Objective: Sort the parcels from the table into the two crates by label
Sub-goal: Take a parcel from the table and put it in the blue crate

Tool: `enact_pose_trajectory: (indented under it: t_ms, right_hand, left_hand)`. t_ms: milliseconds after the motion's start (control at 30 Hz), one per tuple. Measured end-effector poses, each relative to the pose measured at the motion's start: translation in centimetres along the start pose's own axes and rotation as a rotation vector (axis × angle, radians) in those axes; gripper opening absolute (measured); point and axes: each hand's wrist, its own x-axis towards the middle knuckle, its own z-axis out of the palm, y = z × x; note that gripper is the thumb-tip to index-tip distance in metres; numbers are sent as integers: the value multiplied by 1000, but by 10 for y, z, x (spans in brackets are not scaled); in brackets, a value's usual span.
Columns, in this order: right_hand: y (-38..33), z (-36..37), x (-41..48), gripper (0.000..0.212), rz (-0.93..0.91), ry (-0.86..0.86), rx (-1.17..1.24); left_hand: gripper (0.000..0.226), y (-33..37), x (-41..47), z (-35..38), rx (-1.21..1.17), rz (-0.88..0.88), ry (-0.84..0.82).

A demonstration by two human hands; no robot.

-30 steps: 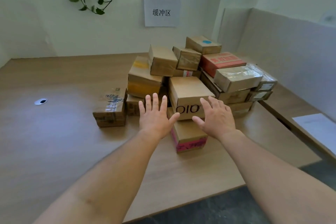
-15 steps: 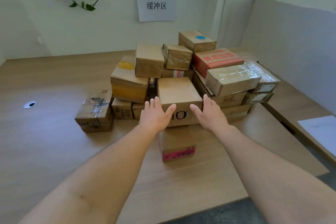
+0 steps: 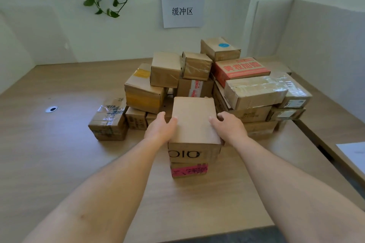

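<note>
The left hand [image 3: 161, 130] and right hand [image 3: 229, 126] grip the OIO parcel [image 3: 194, 122] by its two sides, thumbs on top, just above the pink-labelled parcel [image 3: 189, 170] on the counter [image 3: 59, 163].

So the wooden table [image 3: 59, 163] is carrying the whole pile, and I'm using the pink-taped box [image 3: 188, 169] at the near end as my landmark, the one sitting under the OIO box [image 3: 194, 124]. Left of it and a bit further back, a box with black-printed tape [image 3: 108, 122] is sitting on the wood, with a small brown box [image 3: 136, 119] sitting just beside that. Behind and to the right of it, a flat carton [image 3: 260, 129] is lying at the bottom of the stack. Far left of it, a round cable grommet [image 3: 51, 109] is sitting in the tabletop. Far right of it a white sheet [image 3: 353, 154] is lying, possibly on a neighbouring surface, hard to tell.
</note>
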Motion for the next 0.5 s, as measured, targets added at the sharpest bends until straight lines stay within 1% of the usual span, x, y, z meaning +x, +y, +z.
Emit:
enact_pose_trajectory:
  t_ms: [67,133,233,300,367,433,500]
  right_hand:
    - [0,0,2,42,-1,-79,12]
    - [-1,0,1,40,31,-149,93]
    - [0,-3,-2,37,55,-202,229]
    - [0,-4,-6,42,57,-231,286]
    - [-2,-6,-11,54,42,-270,322]
    - [-7,-9,-14,66,-2,-301,326]
    - [-15,-10,-16,72,-65,-320,318]
  left_hand:
    - [63,6,-6,6,13,-31,-37]
    - [64,12,-11,8,-54,-77,-70]
    - [67,17,-19,8,-124,-136,-77]
    - [71,17,-25,8,-153,-165,-71]
    - [73,15,-32,6,-178,-188,-69]
    - [70,11,-40,1,-204,-192,-76]
    - [61,6,-48,-6,-231,-192,-80]
